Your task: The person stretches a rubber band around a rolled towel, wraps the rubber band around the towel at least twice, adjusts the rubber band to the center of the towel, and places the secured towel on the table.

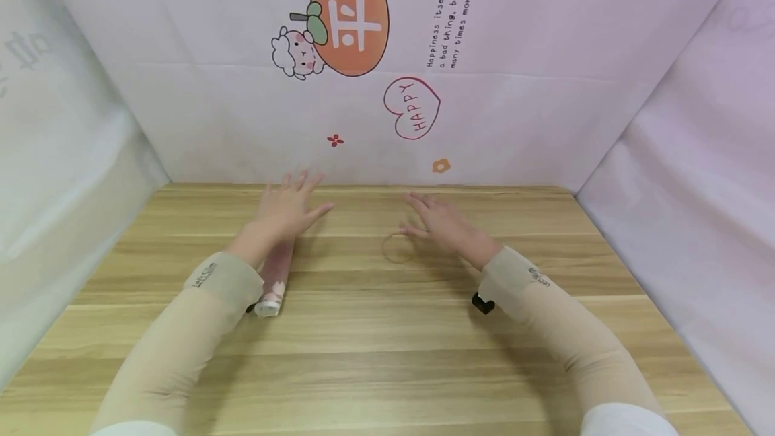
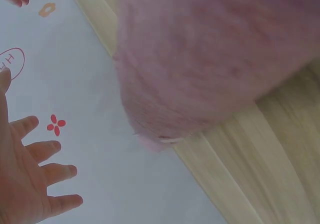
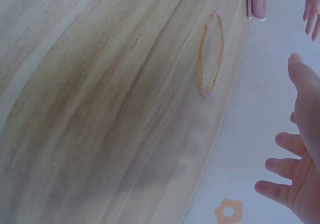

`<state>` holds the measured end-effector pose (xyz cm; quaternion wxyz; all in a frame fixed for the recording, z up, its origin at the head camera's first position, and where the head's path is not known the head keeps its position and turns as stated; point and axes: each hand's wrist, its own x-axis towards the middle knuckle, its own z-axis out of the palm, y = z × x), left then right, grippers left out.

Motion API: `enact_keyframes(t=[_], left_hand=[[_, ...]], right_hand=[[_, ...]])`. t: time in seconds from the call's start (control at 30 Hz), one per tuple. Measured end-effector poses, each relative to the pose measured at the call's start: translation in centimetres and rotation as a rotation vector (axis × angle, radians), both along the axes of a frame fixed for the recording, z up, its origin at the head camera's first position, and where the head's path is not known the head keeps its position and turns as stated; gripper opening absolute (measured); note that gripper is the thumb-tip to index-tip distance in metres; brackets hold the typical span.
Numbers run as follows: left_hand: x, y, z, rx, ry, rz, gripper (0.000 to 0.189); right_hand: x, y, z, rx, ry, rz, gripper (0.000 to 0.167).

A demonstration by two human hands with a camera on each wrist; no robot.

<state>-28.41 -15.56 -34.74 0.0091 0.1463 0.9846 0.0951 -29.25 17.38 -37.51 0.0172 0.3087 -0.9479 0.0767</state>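
A pink roll (image 1: 278,271) with a pale printed end lies lengthwise on the table at the left. Over its far part hovers my left hand (image 1: 286,210), fingers spread and holding nothing; the hand and wrist hide some of the roll. In the left wrist view the roll (image 2: 215,59) fills the upper right, apart from the spread fingers. A thin orange-brown band (image 3: 201,59), looped like a rubber band, lies flat on the wood near the middle. Just right of it in the head view is my right hand (image 1: 445,222), its fingers extended and thumb near the band's edge.
The wooden table (image 1: 363,355) ends at a white printed backdrop (image 1: 514,126), with white cloth walls (image 1: 684,153) at both sides. Dark wrist-worn pieces show under both cuffs, one of them a black block (image 1: 482,303) at the right.
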Motion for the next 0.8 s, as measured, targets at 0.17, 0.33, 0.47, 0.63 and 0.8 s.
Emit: enact_keyframes(t=[0.17, 0.33, 0.47, 0.63, 0.8], left_hand=[[0.6, -1.2, -0.4, 0.024, -0.001, -0.003, 0.078], [0.8, -2.1, -0.7, 0.025, 0.023, -0.013, 0.078], [0.9, -2.6, -0.8, 0.049, 0.037, -0.022, 0.078], [1.2, -3.3, -0.9, 0.100, 0.042, -0.008, 0.075], [1.3, -3.8, -1.1, 0.101, 0.060, 0.005, 0.073]], right_hand=[[0.3, 0.2, -0.2, -0.042, -0.021, 0.007, 0.075], [0.4, 0.4, -0.5, -0.050, -0.012, 0.010, 0.073], [0.4, 0.5, -0.8, -0.040, -0.014, -0.004, 0.071], [0.2, 0.5, -1.3, -0.054, -0.025, -0.006, 0.067], [0.1, 0.5, -1.7, -0.076, -0.048, -0.013, 0.063]])
